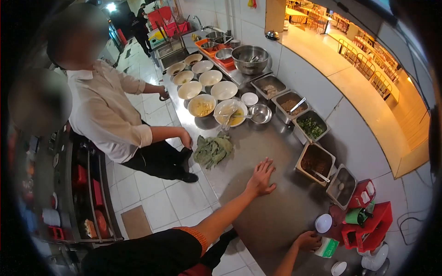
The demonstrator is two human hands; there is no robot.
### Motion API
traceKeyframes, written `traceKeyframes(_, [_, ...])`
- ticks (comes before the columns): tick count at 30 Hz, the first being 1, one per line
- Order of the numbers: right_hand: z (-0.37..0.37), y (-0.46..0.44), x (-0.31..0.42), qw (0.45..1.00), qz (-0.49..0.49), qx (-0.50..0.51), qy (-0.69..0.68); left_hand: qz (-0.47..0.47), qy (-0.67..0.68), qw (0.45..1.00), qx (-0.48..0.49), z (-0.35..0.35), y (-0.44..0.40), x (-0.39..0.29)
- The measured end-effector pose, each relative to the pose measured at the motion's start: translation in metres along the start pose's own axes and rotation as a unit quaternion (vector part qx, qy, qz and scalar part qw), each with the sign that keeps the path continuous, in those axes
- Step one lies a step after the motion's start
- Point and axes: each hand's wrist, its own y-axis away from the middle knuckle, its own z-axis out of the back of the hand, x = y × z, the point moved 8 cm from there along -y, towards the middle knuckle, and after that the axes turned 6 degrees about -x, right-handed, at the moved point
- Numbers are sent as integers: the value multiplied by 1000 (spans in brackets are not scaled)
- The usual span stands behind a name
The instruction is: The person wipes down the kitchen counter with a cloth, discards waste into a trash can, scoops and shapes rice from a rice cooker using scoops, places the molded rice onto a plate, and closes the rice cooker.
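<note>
My left hand (pixel 261 177) lies on the bare steel counter (pixel 258 221) with its fingers spread and nothing in it. A crumpled green cloth (pixel 213 151) lies beyond it, near the counter's left edge. My right hand (pixel 308 241) is low at the right, fingers curled at the edge of a green and white box (pixel 327 247); the fingertips are partly hidden. Close by that hand are a small white bowl (pixel 323 223) and another white bowl (pixel 339 268). A red holder (pixel 373 227) stands just past the box, with a green object (pixel 355 216) at it.
Several white bowls (pixel 224 90), some with food, stand at the far left of the counter. Steel food pans (pixel 312 126) line the wall, beside a large steel bowl (pixel 250 59). A person in a white shirt (pixel 103 110) stands left, one hand near the cloth. Shelves (pixel 92 193) stand behind.
</note>
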Motion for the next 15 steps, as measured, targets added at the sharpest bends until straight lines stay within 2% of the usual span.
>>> traceKeyframes(4, [-1,1,0,1000,-2,0,13,0,3,1000,-4,-3,0,2])
traceKeyframes(7, [20,-4,10,998,-4,5,-58,0,-18,1000,-4,-3,-1,3])
traceKeyframes(8, [20,-9,17,996,50,19,-76,-7,-16,1000,-12,-5,0,1])
traceKeyframes(9, [27,-8,19,993,53,-41,-99,-26,-15,999,-33,-8,-1,3])
traceKeyframes(10, [-12,-1,3,994,34,48,-93,-54,-2,997,-53,-14,-4,4])
traceKeyframes(11, [-32,5,-6,987,47,13,-155,-47,-30,996,-70,-15,-5,0])
traceKeyframes(12, [-43,15,-14,988,36,-5,-150,-75,-18,995,-63,-27,-5,6])
traceKeyframes(13, [-41,16,-24,983,25,-28,-178,-73,20,995,-59,-30,-2,0])
traceKeyframes(14, [-12,5,-9,978,47,45,-199,-81,13,995,-53,-31,1,1])
traceKeyframes(15, [11,6,-8,968,87,-18,-233,-92,24,995,-36,-32,1,-2])
